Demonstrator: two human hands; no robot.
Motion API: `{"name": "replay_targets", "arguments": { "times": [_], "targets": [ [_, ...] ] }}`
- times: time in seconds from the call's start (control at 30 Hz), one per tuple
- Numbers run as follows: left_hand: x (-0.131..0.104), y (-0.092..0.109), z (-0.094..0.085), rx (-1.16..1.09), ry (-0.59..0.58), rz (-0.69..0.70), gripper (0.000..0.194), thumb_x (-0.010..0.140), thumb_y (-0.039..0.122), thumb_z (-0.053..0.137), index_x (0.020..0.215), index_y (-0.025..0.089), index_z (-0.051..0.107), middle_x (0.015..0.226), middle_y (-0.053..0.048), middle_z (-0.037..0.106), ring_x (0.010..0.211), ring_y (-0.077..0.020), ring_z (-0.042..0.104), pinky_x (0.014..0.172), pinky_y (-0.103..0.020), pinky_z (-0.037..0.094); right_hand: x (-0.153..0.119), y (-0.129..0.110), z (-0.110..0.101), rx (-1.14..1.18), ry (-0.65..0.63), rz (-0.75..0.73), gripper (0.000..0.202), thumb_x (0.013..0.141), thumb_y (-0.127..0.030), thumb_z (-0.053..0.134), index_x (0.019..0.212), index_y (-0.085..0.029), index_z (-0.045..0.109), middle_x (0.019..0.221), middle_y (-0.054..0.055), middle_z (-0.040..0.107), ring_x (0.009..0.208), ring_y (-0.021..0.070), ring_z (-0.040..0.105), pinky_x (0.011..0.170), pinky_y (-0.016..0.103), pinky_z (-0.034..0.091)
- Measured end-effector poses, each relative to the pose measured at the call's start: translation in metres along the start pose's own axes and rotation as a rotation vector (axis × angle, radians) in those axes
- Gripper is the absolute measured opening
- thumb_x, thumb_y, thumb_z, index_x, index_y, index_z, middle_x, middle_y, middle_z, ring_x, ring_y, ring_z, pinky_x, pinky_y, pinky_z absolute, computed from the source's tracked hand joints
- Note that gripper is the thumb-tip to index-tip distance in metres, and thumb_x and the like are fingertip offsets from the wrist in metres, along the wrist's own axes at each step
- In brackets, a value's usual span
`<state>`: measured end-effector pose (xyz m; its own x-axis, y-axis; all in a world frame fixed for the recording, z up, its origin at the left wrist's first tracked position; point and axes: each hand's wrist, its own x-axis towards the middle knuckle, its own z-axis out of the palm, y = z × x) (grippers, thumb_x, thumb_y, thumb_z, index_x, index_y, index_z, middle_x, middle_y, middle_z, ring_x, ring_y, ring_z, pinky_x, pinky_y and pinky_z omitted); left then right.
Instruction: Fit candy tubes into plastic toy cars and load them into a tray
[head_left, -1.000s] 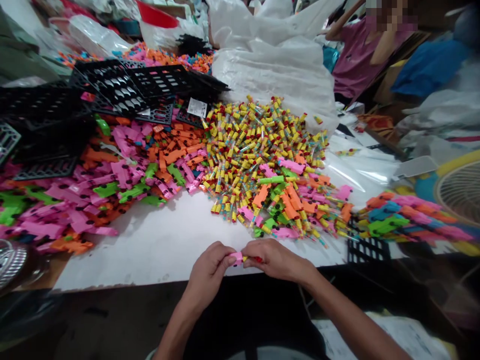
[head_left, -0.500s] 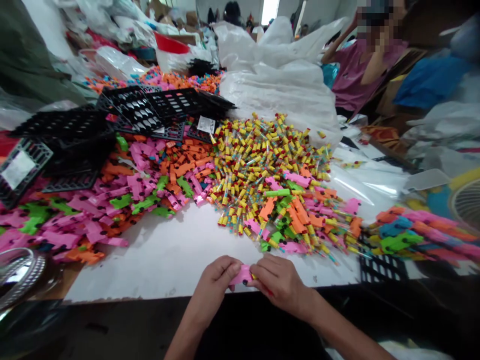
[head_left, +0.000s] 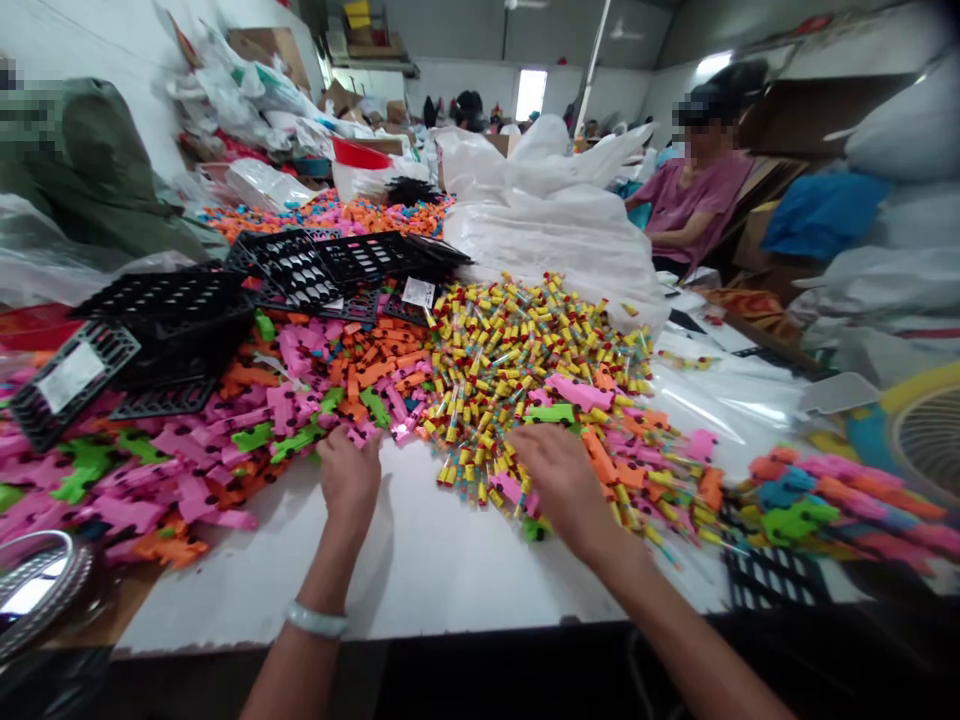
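My left hand (head_left: pixel 351 478), wearing a pale bracelet (head_left: pixel 316 620) on the wrist, reaches to the near edge of a heap of plastic toy cars (head_left: pixel 191 495) in pink, orange and green. Its thumb and fingers are apart at the pink pieces; nothing shows in its grasp. To the right, my right hand (head_left: pixel 559 485) lies over a pile of small clear tubes with yellow and red ends (head_left: pixel 487 350). Its fingers are stretched out, and the tips are partly lost among the tubes. Beside it are a pink toy car (head_left: pixel 581 392) and an orange toy car (head_left: pixel 598 455).
Black plastic trays (head_left: pixel 165 300) are stacked over the cars at left. Another black tray (head_left: pixel 776 578) is at the table's right front, near bundled coloured toys (head_left: pixel 799 510). A large white plastic sack (head_left: pixel 555 235) stands behind the tubes. A person in pink (head_left: pixel 694 205) sits back right.
My hands have separated and moved forward, the left to the toy cars, the right to the tubes. The pink toy car they held together is no longer in them. The view has tilted up.
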<state>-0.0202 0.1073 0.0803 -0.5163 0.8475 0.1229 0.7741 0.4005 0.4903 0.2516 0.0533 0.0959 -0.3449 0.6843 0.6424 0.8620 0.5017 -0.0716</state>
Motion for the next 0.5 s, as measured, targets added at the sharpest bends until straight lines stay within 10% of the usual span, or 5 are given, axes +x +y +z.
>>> {"name": "replay_targets", "arguments": {
  "times": [0.2,0.5],
  "targets": [
    [0.002,-0.009,-0.009,0.047,-0.098,0.027,0.029,0.087,0.022,0.046,0.112,0.013,0.056,0.110,-0.018,0.058,0.101,-0.0323,0.060,0.084,-0.041,0.047,0.013,-0.069,0.074,-0.019,-0.287,-0.269,0.021,0.089,-0.013,0.053,0.109,-0.011,0.060,0.112,0.012,0.065,0.107,0.0235,0.056,0.092,0.039,0.047],
    [-0.065,-0.042,-0.004,-0.070,-0.227,0.139,0.030,0.087,0.039,0.042,0.105,0.016,0.052,0.101,-0.011,0.058,0.079,-0.0235,0.062,0.075,-0.037,0.050,0.008,-0.071,0.094,0.031,-0.487,-0.184,0.016,0.089,-0.008,0.048,0.103,-0.010,0.057,0.101,0.013,0.062,0.097,0.0233,0.055,0.086,0.040,0.048]
  ]
}}
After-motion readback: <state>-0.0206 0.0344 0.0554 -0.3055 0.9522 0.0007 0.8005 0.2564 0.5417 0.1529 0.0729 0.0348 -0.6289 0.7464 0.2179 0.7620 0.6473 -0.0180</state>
